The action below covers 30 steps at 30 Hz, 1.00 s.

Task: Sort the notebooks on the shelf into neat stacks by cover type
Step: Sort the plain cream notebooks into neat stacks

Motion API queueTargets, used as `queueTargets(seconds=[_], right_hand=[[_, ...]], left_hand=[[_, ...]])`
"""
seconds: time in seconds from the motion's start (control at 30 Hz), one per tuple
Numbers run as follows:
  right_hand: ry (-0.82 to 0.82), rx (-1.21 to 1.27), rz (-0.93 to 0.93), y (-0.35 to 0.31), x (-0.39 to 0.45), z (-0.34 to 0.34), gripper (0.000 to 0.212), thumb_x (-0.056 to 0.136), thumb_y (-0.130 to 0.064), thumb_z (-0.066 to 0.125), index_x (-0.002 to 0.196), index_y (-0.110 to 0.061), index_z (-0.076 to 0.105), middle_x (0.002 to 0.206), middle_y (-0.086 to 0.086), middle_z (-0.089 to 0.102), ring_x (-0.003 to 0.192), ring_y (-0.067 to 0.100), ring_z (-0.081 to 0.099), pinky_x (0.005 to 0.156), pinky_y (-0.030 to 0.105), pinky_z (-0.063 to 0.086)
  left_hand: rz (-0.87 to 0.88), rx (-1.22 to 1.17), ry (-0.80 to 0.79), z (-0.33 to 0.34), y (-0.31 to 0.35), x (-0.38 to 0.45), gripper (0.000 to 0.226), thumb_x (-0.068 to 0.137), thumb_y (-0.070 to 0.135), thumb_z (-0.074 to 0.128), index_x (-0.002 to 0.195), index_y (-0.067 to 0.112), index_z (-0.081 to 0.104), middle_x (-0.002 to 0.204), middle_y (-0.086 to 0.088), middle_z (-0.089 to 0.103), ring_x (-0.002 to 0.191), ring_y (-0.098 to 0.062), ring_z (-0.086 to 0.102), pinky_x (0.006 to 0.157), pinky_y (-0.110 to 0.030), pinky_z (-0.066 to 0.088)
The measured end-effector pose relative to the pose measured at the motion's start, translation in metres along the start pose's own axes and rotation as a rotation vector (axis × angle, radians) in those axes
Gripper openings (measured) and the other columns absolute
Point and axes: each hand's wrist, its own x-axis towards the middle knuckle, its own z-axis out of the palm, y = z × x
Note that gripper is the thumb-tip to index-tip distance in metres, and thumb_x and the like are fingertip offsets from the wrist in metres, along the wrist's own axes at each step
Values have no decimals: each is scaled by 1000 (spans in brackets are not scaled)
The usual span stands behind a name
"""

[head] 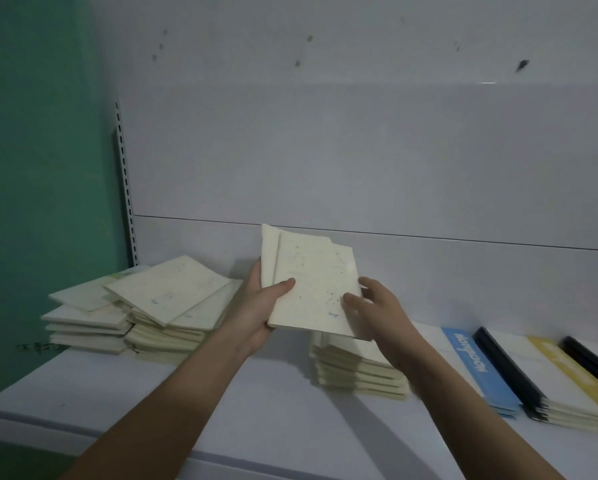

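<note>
Cream speckled notebooks [313,289] fanned | L hand [261,306] clamped on them, R hand [377,303] open at edge | square edges before dropping on cream stack [356,372]

Held cream notebooks [313,289] hide top of centre stack [356,368]. Left hand [266,306] palm and fingers behind covers, only thumb shows. Cover print too faint to read. Right pile [567,393] cut off at right edge.
</note>
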Motion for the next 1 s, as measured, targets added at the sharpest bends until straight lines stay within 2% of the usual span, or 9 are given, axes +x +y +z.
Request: queueTargets(seconds=[0.13, 0.23, 0.33, 0.4, 0.47, 0.6, 0.8, 0.9, 1.0], right_hand=[[93, -55, 46, 15, 14, -31, 3, 88, 1, 55, 91, 2, 58, 96, 13, 69, 77, 21, 65, 54, 22, 46], [126, -263, 42, 24, 23, -51, 11, 87, -1, 57, 78, -4, 51, 84, 11, 61, 67, 18, 53, 48, 20, 41], [106, -469, 65, 38, 32, -61, 21, 85, -2, 56, 70, -12, 44, 74, 3, 49, 70, 18, 48, 55, 21, 38], [45, -619, 126, 50, 38, -61, 6, 87, -8, 53, 83, -13, 51, 90, 6, 53, 96, 27, 51, 72, 26, 41], [-29, -800, 205, 64, 43, -57, 26, 91, -18, 49, 115, -10, 50, 120, 13, 50, 124, 32, 37, 92, 34, 37], [-51, -922, 132, 85, 49, -50, 38, 95, -30, 43, 121, -3, 48, 131, 17, 50, 131, 35, 34, 111, 39, 27], [192, -633, -196, 62, 39, -51, 44, 98, -18, 49, 140, -8, 43, 145, 13, 41, 133, 29, 34, 108, 34, 27], [229, -513, -368, 36, 37, -29, 36, 97, -13, 48, 132, -16, 52, 138, 3, 47, 130, 20, 39, 99, 24, 30], [184, -389, -457, 15, 33, 12, 32, 96, -11, 48, 124, -22, 57, 127, -6, 51, 122, 14, 46, 100, 29, 40]], left_hand=[[-89, 141, 31, 38, -27, 20, 44, 87, -2, 65, 127, 15, 54, 116, -7, 69, 100, -24, 68, 69, -32, 57], [-130, 313, 68, 51, -48, 36, 51, 82, 5, 72, 127, 6, 48, 121, -11, 65, 101, -24, 66, 79, -34, 56], [-163, 666, 62, 60, -65, 44, 60, 76, 26, 72, 130, 13, 50, 129, -8, 61, 114, -25, 57, 95, -36, 49], [-188, 929, 66, 65, -70, 41, 54, 83, 28, 63, 133, 13, 50, 136, -11, 50, 126, -30, 42, 98, -32, 41], [-230, 1025, 51, 67, -75, 40, 51, 91, 26, 55, 138, 12, 43, 138, -15, 37, 128, -32, 33, 102, -33, 38], [-244, 1031, 44, 64, -77, 43, 54, 97, 30, 45, 146, 11, 33, 144, -12, 24, 131, -30, 29, 107, -34, 34], [-143, 923, 67, 48, -53, 38, 65, 99, 39, 43, 155, 17, 17, 160, -7, 11, 147, -28, 13, 117, -41, 21], [-41, 898, 63, 30, -37, 31, 60, 99, 40, 45, 153, 21, 28, 156, -6, 26, 143, -24, 27, 111, -34, 30], [87, 938, 83, 5, -16, 25, 51, 98, 38, 48, 146, 23, 40, 144, -2, 44, 131, -19, 42, 98, -26, 33]])
